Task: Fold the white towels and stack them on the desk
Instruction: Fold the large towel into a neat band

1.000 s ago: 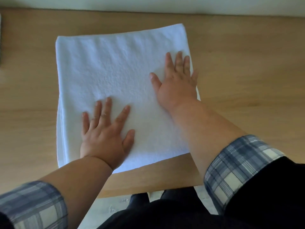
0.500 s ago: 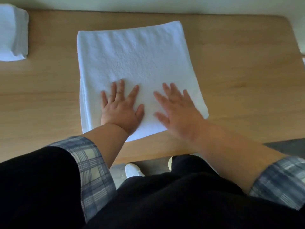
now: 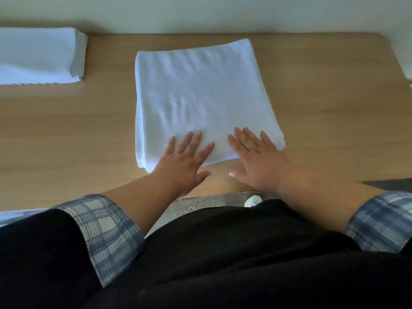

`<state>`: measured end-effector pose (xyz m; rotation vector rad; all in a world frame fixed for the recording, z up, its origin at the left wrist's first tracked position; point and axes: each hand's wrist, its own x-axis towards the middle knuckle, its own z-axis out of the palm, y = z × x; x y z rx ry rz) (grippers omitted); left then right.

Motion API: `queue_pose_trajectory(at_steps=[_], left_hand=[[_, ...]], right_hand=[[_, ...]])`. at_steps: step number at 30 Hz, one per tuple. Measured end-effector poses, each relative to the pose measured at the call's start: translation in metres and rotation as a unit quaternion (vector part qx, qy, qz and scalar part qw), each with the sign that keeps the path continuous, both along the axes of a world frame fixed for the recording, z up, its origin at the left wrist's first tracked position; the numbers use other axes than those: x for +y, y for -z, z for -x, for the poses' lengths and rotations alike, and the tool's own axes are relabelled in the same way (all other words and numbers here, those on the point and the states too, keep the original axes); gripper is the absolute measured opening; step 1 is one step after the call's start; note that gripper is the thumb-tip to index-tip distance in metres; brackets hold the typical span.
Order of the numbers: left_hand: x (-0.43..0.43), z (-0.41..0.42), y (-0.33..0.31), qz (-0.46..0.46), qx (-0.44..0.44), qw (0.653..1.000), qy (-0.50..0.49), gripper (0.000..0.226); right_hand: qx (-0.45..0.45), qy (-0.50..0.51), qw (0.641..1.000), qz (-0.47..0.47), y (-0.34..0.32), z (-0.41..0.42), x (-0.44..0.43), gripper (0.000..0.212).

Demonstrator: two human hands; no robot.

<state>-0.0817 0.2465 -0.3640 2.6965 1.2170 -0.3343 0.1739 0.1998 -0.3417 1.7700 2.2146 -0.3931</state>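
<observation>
A: Both palms are flat at the near edge of the folded towel [image 3: 200, 101]; the left hand [image 3: 185, 160] has its fingers spread on the cloth, heel already over the bare tabletop [image 3: 66, 134]; nothing gripped, just pressing.

B: Same for the right hand [image 3: 256, 159]; open, fingers on the near right corner of the towel, thumb out on the wood; it clasps nothing.

A: The towel sits mid-tabletop, roughly square, slightly skewed; I'd judge this is the smoothing pass before the next fold or the lift to the stack of towels [image 3: 42, 55] at far left.

B: To do it well, I'd say keep the pressure even and sweep out toward the edges; the layered left edge looks a touch uneven, so squaring those layers first should help; then pinch both near corners together so the layers don't slide apart.

A: What can't we see? The stack runs off the left edge of frame, so its full extent and count are hidden; how many layers the centre towel holds is hard to tell.

B: And the near rim of the tabletop is covered by the forearms and dark clothing; a pale shape below it could be a shoe, too unclear to call.
</observation>
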Motion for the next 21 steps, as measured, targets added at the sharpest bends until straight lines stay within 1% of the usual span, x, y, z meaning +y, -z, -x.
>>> queue_pose_trajectory(at_steps=[1,3,5,7,11,15,17,19,21], left_hand=[[-0.009,0.008,0.004,-0.001,0.028,1.000,-0.001,0.077],[-0.014,0.027,0.009,-0.016,0.063,0.997,-0.043,0.081],[-0.009,0.044,0.006,-0.024,0.081,0.994,-0.070,0.082],[-0.005,0.056,0.002,-0.010,0.092,0.992,-0.080,0.083],[0.001,0.062,0.000,-0.005,0.113,0.990,-0.083,0.073],[0.005,0.069,-0.001,-0.016,0.117,0.990,-0.079,0.071],[0.004,0.070,-0.002,-0.024,0.129,0.989,-0.072,0.074],[0.002,0.068,-0.003,-0.029,0.149,0.986,-0.068,0.084],[0.005,0.064,-0.004,-0.048,0.173,0.982,-0.053,0.094]], right_hand=[[-0.007,-0.006,1.000,0.021,0.002,0.001,-0.007,0.098],[-0.033,0.020,0.998,0.047,0.001,-0.010,-0.010,0.100],[-0.052,0.045,0.996,0.063,-0.004,-0.026,-0.004,0.100],[-0.058,0.058,0.993,0.087,-0.010,-0.033,0.000,0.100],[-0.056,0.079,0.990,0.105,-0.010,-0.025,0.000,0.100],[-0.068,0.072,0.992,0.083,-0.010,-0.024,-0.008,0.097],[-0.082,0.083,0.991,0.068,-0.011,-0.028,-0.012,0.091],[-0.126,0.067,0.989,0.034,-0.011,-0.030,-0.016,0.084],[-0.194,0.029,0.980,-0.022,-0.008,-0.031,-0.016,0.080]])
